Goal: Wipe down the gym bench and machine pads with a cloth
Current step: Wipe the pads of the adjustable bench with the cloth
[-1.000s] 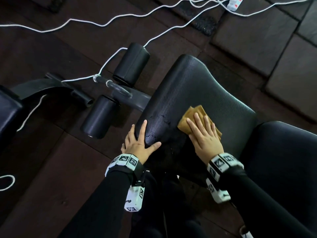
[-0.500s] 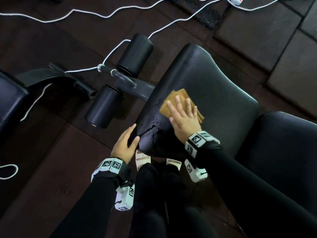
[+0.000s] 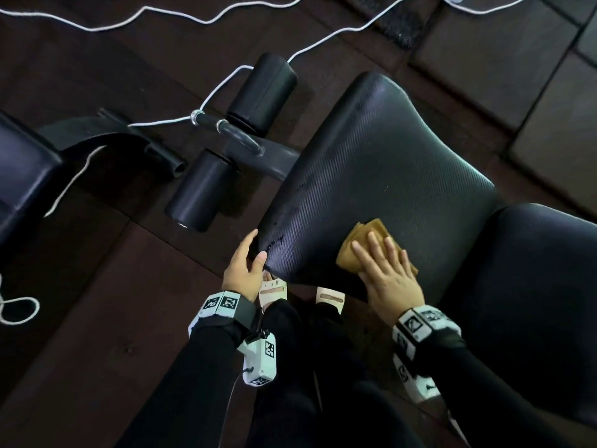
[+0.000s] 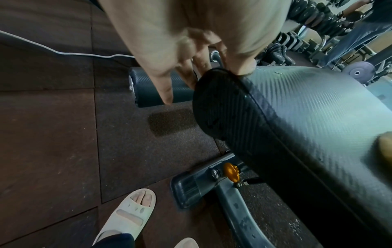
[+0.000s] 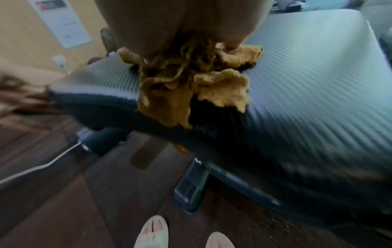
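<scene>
Right hand (image 3: pixel 392 276) slid cloth (image 3: pixel 371 236) back toward pad's (image 3: pixel 387 163) near edge, fingers flat on it. Unwiped pad runs to 12 o'clock. Left wrist: left hand (image 4: pixel 191 42) clamps pad corner. Right wrist: cloth bunched under palm, overhanging edge.

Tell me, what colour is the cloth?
The cloth is tan, a yellowish brown; the right wrist view shows it best.
</scene>
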`<state>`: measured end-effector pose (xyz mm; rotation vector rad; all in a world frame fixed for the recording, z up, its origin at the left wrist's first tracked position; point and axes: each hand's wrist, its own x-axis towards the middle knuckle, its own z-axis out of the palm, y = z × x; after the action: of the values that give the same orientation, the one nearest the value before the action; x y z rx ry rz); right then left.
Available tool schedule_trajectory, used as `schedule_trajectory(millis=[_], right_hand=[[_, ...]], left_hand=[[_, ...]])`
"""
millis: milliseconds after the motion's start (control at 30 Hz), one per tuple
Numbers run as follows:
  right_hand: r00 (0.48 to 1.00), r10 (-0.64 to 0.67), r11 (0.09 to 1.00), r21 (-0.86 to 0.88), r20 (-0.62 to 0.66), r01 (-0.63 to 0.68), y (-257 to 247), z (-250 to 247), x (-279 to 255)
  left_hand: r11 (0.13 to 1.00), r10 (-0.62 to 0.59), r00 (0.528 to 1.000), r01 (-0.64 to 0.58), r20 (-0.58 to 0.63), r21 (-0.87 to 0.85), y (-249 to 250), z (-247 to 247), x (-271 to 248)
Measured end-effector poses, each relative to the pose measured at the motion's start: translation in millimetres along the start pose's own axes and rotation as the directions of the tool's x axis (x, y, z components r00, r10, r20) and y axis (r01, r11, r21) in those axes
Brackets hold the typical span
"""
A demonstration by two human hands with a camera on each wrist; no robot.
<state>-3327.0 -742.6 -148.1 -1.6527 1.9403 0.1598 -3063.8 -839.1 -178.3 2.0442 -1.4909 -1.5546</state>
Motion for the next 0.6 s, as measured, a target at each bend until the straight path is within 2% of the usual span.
schedule_trajectory(millis=[133, 200, 300, 467, 533, 600], right_hand=[[0.992, 0.118, 0.987, 0.112, -0.032, -0.114, -11.8, -13.8, 51.2], [0.993, 0.109, 0.988, 0.113, -0.051, -0.102, -33.7, -19.8, 76.2], [0.999, 0.014, 0.998, 0.057, -0.046, -0.011, -68.6, -16.4, 90.0], [0.965, -0.264, 0.962, -0.071, -0.001, 0.263, -85.3, 11.8, 40.2], [0.959, -0.278, 0.952, -0.115, 0.054, 0.283, -68.1, 20.4, 13.3], [0.969, -0.233, 0.961, -0.137, 0.082, 0.242, -45.6, 20.2, -6.2]], left_hand=[[1.0, 0.002, 1.0, -0.002, 0.001, -0.004, -1.7, 0.8, 1.5], [1.0, 0.005, 1.0, -0.005, 0.003, -0.006, -2.7, 1.1, 1.9], [1.0, 0.01, 1.0, -0.011, -0.009, -0.023, -3.7, 2.2, 1.6], [1.0, 0.011, 1.0, -0.011, -0.014, -0.022, -3.6, 2.4, 2.6], [1.0, 0.006, 1.0, -0.006, -0.001, -0.016, -3.9, 1.6, 3.4], [1.0, 0.004, 1.0, -0.004, 0.005, -0.024, -4.1, 1.1, 4.3]])
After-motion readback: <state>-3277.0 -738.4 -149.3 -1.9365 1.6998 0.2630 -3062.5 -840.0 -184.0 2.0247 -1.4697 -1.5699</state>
